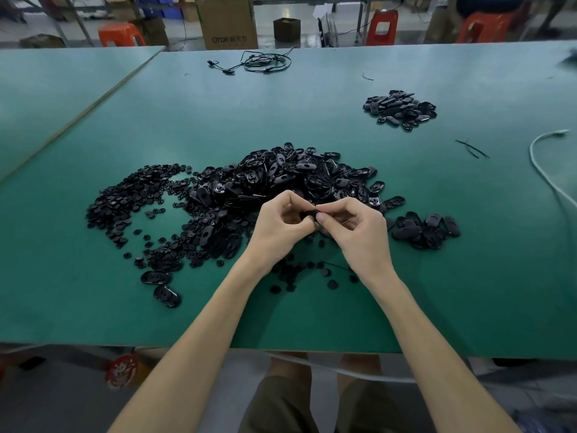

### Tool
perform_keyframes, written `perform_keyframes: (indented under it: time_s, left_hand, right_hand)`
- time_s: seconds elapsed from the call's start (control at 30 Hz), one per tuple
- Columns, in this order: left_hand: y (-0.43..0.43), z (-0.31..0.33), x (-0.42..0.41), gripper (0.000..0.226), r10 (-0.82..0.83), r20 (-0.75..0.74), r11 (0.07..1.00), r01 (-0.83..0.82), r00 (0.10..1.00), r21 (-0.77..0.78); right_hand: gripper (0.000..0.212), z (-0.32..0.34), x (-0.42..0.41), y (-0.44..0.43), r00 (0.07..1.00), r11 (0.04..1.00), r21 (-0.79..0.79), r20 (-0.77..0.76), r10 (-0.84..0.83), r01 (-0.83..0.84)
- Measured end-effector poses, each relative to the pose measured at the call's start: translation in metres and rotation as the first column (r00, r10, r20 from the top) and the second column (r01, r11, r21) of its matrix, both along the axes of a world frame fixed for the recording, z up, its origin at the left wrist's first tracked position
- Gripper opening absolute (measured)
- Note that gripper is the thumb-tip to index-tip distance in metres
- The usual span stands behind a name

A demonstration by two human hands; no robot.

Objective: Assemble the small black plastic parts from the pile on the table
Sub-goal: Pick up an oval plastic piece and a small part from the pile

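Both the left hand point(281, 220) and right hand point(352, 228) pinch 1 small black part point(309, 214) above the pile point(281, 176); best to square the pieces before pressing.

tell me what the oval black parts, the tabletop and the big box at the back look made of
Oval black parts: moulded plastic, semi-gloss; light glints on their rims and recesses.
Tabletop: smooth matte green sheet, possibly a rubber or laminate mat; soft even sheen.
Big box: brown cardboard, matte, with printed lettering.
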State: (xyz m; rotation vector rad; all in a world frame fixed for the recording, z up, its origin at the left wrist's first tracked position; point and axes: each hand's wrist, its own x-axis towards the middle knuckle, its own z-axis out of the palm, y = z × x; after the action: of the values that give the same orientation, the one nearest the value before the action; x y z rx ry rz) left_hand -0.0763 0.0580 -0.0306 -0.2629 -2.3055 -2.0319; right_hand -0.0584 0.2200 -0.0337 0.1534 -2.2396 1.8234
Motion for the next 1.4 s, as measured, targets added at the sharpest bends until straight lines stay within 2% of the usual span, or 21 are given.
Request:
perform_keyframes:
  time_s: [0.23, 0.5, 0.63, 0.87, 0.97, 1.03, 1.1, 1.2, 1.3, 1.4]
  left_hand:
    - [0.0, -0.004, -0.002, 0.013, 0.022, -0.023, 0.998, -0.023, 0.999, -0.053]
    - [-0.003, -0.001, -0.001, 0.012, -0.039, 0.006, 0.997, 0.039, 0.999, 0.067]
    - [-0.003, 0.0, 0.0, 0.01, -0.048, -0.003, 0.995, 0.048, 0.999, 0.084]
    - [-0.001, -0.002, -0.001, 0.018, -0.032, -0.043, 0.997, 0.035, 0.999, 0.073]
    - [-0.003, -0.003, -0.002, 0.024, -0.023, -0.076, 1.0, 0.024, 0.997, 0.01]
    - [-0.004, -0.004, -0.003, 0.029, -0.024, -0.099, 0.998, 0.018, 0.995, -0.066]
    - [-0.003, -0.005, -0.002, 0.032, -0.057, -0.136, 0.98, 0.029, 0.989, -0.198]
    - [0.001, -0.007, -0.002, 0.031, -0.132, -0.183, 0.898, 0.039, 0.974, -0.438]
    - [0.003, -0.007, -0.002, 0.034, -0.133, -0.198, 0.868, 0.017, 0.971, -0.495]
    - [0.003, -0.006, -0.002, 0.037, -0.102, -0.198, 0.854, -0.016, 0.975, -0.52]
  right_hand:
    - [0.015, 0.001, 0.001, -0.001, 1.0, 0.999, 0.037, -0.001, 0.006, -0.006]
    - [0.013, 0.002, 0.0, 0.002, 1.0, 0.996, -0.083, -0.013, 0.013, -0.014]
    - [0.021, 0.001, 0.0, 0.001, 0.999, 0.997, -0.069, -0.036, 0.029, -0.032]
    - [0.021, -0.001, -0.001, 0.001, 0.998, 0.998, -0.057, -0.063, -0.025, 0.021]
    - [0.018, 0.001, -0.002, 0.005, 0.974, 0.962, -0.202, -0.091, -0.206, 0.185]
    - [0.018, 0.001, -0.005, 0.011, 0.927, 0.885, -0.321, -0.05, -0.371, 0.337]
    - [0.019, 0.001, -0.007, 0.018, 0.874, 0.798, -0.402, 0.012, -0.487, 0.45]
    - [0.022, 0.001, -0.011, 0.024, 0.804, 0.657, -0.516, 0.114, -0.583, 0.55]
    - [0.026, 0.001, -0.013, 0.029, 0.76, 0.596, -0.53, 0.155, -0.631, 0.603]
    - [0.029, 0.001, -0.013, 0.028, 0.736, 0.621, -0.461, 0.114, -0.667, 0.634]
